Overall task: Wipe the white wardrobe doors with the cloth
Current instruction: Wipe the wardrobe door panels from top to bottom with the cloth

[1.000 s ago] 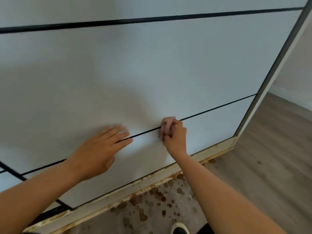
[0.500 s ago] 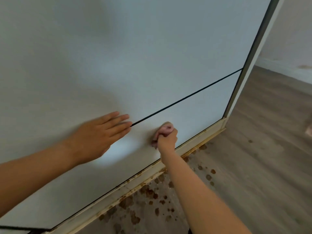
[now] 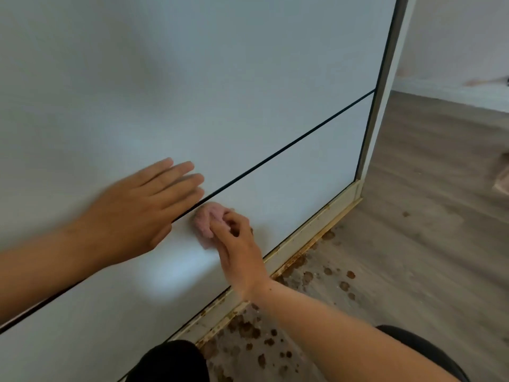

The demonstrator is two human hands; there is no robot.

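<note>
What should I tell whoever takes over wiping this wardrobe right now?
Left hand: fingers straight, flat on the white wardrobe door, just above the black line.
Right hand: grips the bunched pink cloth, pressed to the lower panel right under that line.
Done: wiping is under way; no marks show which areas are finished.
Left, probably: the rest of the lower panel towards the right edge, then the panel above. The brown stains on the floor by the bottom rail are outside this job.
</note>
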